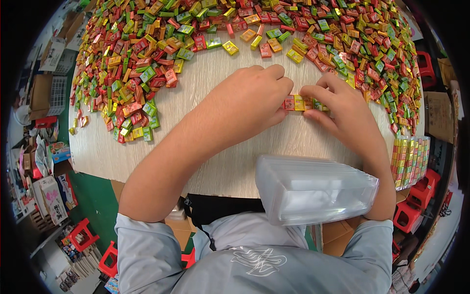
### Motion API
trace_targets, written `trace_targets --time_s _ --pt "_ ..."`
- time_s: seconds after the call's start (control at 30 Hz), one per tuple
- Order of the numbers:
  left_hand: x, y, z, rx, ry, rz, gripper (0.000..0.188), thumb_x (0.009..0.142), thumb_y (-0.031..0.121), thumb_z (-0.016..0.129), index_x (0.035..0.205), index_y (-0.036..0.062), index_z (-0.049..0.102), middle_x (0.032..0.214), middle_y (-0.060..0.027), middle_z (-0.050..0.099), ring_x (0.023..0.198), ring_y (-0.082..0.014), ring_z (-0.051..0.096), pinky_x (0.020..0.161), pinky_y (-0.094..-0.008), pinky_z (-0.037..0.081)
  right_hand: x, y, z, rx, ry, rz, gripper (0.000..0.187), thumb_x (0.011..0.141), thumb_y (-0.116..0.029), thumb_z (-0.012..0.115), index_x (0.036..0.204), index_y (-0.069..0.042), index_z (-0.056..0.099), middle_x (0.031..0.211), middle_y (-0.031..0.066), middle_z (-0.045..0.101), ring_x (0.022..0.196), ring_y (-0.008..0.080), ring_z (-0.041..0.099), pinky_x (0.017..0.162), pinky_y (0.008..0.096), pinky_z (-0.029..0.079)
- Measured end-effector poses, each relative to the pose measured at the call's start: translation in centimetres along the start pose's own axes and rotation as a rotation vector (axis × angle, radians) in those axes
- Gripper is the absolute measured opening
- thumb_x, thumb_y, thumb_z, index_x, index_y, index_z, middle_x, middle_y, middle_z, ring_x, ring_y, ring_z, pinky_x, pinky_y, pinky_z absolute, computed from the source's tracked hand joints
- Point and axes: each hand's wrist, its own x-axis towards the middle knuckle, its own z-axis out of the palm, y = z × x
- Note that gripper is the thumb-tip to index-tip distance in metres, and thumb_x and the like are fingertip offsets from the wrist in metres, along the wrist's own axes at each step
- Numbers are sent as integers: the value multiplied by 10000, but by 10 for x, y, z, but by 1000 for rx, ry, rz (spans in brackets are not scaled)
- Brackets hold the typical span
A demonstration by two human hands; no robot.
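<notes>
A short row of small wrapped blocks [299, 103], red, yellow and orange with some green, lies between my hands on the pale wood-grain table [215, 152]. My left hand [264, 93] is closed at the row's left end, its fingertips mostly hidden behind the hand itself. At the other end, my right hand [340, 105] grips the row between thumb and fingers, covering part of it. Close to my right forearm, a nested stack of clear plastic trays [318, 191] lies at the table's near edge, tilted toward my body.
A large heap of loose wrapped blocks [142, 54] curves around the table's far side and both flanks. Clear trays filled with rows of blocks [409, 161] stand at the right edge. Red stools [82, 235] and cardboard boxes [438, 115] are on the floor around.
</notes>
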Motion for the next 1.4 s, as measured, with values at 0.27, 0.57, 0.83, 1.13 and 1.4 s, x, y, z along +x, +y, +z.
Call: trace_targets --time_s 0.27,0.57,0.83,1.13,1.4 --pt "4 1 6 19 64 -58 311 861 220 790 1116 56 718 943 -139 637 904 -351 677 815 -457 554 1 3 3 -16 41 -17 340 877 -184 802 1184 -79 701 1058 113 626 933 317 654 796 410 540" --pt "7 3 1 51 194 -22 258 830 224 784 1059 105 789 932 -152 660 850 -352 701 780 -465 575 2 5 0 16 117 -6 332 897 -188 788 1201 -83 705 1060 113 629 937 322 654 813 410 538" --pt "8 23 -32 111 289 10 298 819 211 822 1100 120 783 915 -94 627 849 -286 671 764 -415 550 3 -13 -32 -14 241 -71 363 888 -212 807 1216 -86 713 1050 93 632 899 288 646 789 400 525" --pt "-5 84 -89 196 434 85 339 744 147 867 1072 138 781 873 -54 592 783 -246 637 695 -389 531 -25 -66 -89 -80 420 -103 365 820 -211 864 1142 -87 745 955 56 592 820 222 604 700 357 505" --pt "-39 126 -79 145 379 42 366 680 135 860 1033 171 768 857 -39 548 768 -238 599 688 -385 507 -75 -104 -91 0 333 10 387 753 -175 881 1085 -29 746 953 95 572 793 257 601 672 358 493"
